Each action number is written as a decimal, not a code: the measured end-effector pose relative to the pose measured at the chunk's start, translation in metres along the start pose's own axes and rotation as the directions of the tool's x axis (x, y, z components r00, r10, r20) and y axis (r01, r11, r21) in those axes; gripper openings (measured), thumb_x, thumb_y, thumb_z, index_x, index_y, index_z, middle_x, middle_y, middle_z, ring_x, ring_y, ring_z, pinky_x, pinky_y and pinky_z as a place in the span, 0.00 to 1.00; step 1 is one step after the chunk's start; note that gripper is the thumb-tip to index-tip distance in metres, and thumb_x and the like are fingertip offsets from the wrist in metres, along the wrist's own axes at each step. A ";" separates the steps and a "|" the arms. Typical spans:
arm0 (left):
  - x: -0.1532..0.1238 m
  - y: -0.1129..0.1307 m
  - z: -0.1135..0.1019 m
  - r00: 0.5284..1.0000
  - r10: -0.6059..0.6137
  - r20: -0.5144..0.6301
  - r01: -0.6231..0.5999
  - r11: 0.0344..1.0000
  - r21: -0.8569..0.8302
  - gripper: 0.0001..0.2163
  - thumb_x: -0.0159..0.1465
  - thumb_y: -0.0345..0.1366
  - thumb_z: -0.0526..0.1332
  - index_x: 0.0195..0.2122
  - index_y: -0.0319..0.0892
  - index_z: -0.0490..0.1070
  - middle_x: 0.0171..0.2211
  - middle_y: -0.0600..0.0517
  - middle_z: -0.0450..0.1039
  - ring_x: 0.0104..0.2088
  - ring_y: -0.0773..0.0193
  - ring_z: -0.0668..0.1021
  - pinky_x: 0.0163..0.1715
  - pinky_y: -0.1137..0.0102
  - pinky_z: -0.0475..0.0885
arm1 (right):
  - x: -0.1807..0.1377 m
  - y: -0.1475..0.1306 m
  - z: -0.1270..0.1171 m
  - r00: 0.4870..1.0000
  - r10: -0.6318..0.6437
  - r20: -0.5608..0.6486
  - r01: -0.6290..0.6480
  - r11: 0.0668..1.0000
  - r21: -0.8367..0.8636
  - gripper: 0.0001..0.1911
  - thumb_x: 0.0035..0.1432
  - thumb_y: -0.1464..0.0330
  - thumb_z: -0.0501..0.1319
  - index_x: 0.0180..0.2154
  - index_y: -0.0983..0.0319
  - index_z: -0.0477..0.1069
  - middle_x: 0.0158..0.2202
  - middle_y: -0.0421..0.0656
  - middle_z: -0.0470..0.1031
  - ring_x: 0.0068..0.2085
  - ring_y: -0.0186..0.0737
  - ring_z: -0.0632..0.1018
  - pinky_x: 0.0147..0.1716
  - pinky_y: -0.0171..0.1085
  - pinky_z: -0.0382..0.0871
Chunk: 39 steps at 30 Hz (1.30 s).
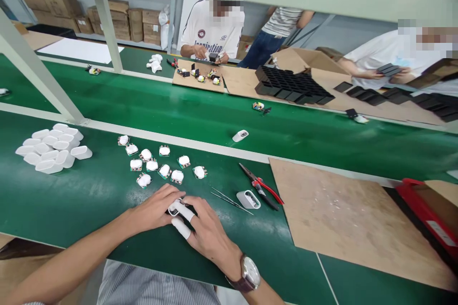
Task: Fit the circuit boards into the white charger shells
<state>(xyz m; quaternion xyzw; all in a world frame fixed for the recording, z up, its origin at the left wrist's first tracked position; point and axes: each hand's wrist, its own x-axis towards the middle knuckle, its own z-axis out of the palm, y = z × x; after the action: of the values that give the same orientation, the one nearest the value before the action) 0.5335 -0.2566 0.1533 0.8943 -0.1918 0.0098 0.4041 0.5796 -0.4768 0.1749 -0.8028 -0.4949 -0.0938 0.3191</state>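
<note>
Near the front of the green bench, my left hand [157,207] is closed around a small white plastic case [173,210], its open end facing up. My right hand [211,233], with white finger cots on thumb and index finger, grips at the same case. The index fingertip presses at the opening, where dark parts show; the fingers partly hide the case. Just beyond lie several small circuit boards [152,165] topped with white pieces. To the right are tweezers [232,201], another white case [248,199] with parts inside, and red-and-black pliers [261,186].
A cluster of white cases [50,147] stands at the left. Brown board [343,214] and a red bin [429,209] lie right. Beyond the rail, a green conveyor belt [179,105] carries a white case [240,136] and assemblies. Co-workers handle black parts across it.
</note>
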 end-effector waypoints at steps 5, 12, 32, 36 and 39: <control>-0.018 0.007 -0.012 0.998 0.004 -0.069 0.002 0.995 0.099 0.24 0.66 0.43 0.71 0.61 0.47 0.67 0.60 0.43 0.70 0.56 0.51 0.78 0.54 0.56 0.78 | -0.031 0.035 -0.015 0.972 0.184 -0.145 -0.216 0.945 -0.248 0.22 0.70 0.72 0.55 0.64 0.63 0.65 0.56 0.57 0.72 0.54 0.55 0.76 0.51 0.56 0.77; -0.025 0.008 -0.006 0.939 0.294 -0.179 -0.243 0.935 0.260 0.04 0.72 0.27 0.60 0.41 0.42 0.71 0.52 0.43 0.75 0.40 0.61 0.81 0.35 0.67 0.78 | -0.070 0.065 -0.011 0.965 0.254 -0.059 -0.249 0.831 -0.497 0.16 0.58 0.82 0.53 0.43 0.63 0.73 0.51 0.56 0.74 0.50 0.56 0.74 0.46 0.56 0.76; 0.029 0.025 -0.023 0.783 -0.604 0.150 0.329 0.199 -0.923 0.15 0.62 0.44 0.72 0.42 0.39 0.75 0.38 0.46 0.81 0.32 0.62 0.83 0.36 0.65 0.83 | 0.019 0.059 -0.024 0.981 0.178 -0.075 -0.192 0.941 -0.277 0.20 0.69 0.75 0.55 0.61 0.64 0.66 0.63 0.57 0.69 0.61 0.58 0.72 0.55 0.57 0.76; 0.060 -0.002 -0.053 0.857 -0.481 -0.187 0.296 0.754 -0.586 0.12 0.66 0.44 0.65 0.41 0.40 0.75 0.38 0.45 0.81 0.35 0.57 0.84 0.37 0.59 0.84 | 0.032 0.073 -0.010 0.985 0.172 -0.026 -0.171 0.924 -0.343 0.14 0.67 0.74 0.59 0.54 0.65 0.70 0.59 0.57 0.72 0.56 0.56 0.75 0.51 0.54 0.77; 0.104 -0.042 -0.102 0.834 -0.326 -0.445 0.281 0.945 -0.166 0.08 0.63 0.39 0.66 0.39 0.40 0.76 0.44 0.44 0.80 0.44 0.54 0.83 0.48 0.58 0.81 | 0.033 0.069 0.002 0.989 0.148 0.014 -0.133 0.921 -0.367 0.02 0.66 0.73 0.61 0.41 0.63 0.71 0.45 0.52 0.76 0.44 0.52 0.78 0.44 0.51 0.77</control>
<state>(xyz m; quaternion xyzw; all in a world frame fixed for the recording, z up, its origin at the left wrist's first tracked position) 0.6581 -0.1922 0.2099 0.8645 0.0550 0.1511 0.4761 0.6545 -0.4728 0.1594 -0.8833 -0.4163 -0.1443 0.1599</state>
